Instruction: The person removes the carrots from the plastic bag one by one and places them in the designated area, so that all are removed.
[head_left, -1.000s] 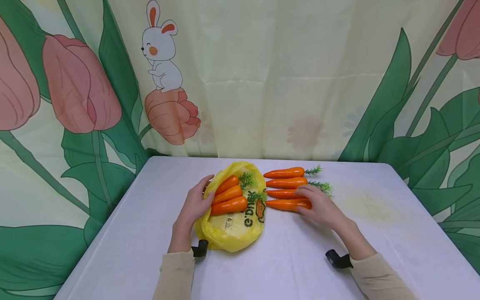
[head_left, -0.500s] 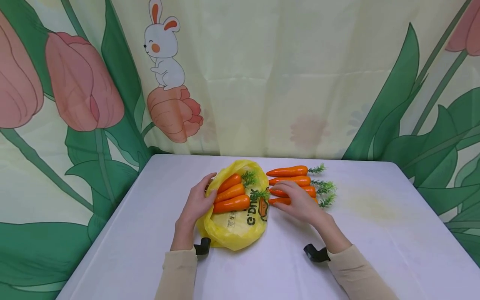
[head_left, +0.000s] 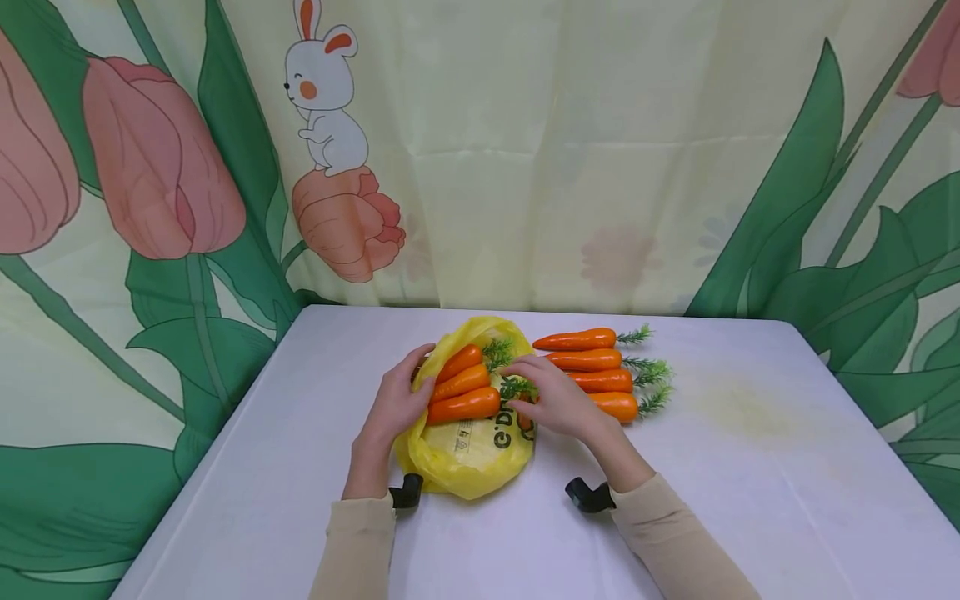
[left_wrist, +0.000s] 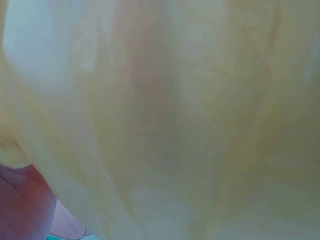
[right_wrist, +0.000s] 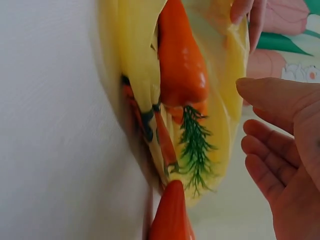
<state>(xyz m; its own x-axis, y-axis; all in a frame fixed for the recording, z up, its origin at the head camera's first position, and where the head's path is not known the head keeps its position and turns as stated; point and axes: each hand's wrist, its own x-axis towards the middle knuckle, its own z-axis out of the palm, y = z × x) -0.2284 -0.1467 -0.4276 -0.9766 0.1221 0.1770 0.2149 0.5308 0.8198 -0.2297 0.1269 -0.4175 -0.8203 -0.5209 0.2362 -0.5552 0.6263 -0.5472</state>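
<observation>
While the yellow bag (head_left: 467, 485) lies open near the middle of the white surface (head_left: 720, 492), I take it as the centre of the clock, with 12 pointing away from the person. At its 9 o'clock is the left hand (head_left: 392, 402); the forearm comes up from about 7 o'clock, and the hand leans toward 1 o'clock. Its grip is clamped on the rim of the bag, the thumb lying on the inner side; the right wrist view shows the fingers (right_wrist: 257, 25) at this same edge. Thin yellow plastic fills almost all of the left wrist view.

At 3 o'clock is the right hand (head_left: 560, 402), whose forearm enters from about 5 o'clock and points toward 10. Its grip is apart and holds nothing: the thumb stands separate from the fingers, which are gently bent. The fingertips are over the right part of the bag, close to the green leaves (head_left: 517, 387); whether they touch something, I cannot tell.

Inside the bag, three carrots (head_left: 465, 406) lie side by side, their thick ends toward 2 o'clock. Four loose carrots (head_left: 587, 360) lie on the surface between 2 and 3 o'clock, leafy tops toward 3; the right hand partly covers the nearest one. At the right wrist there is a black piece (head_left: 588, 497), beside a beige sleeve (head_left: 678, 537).
</observation>
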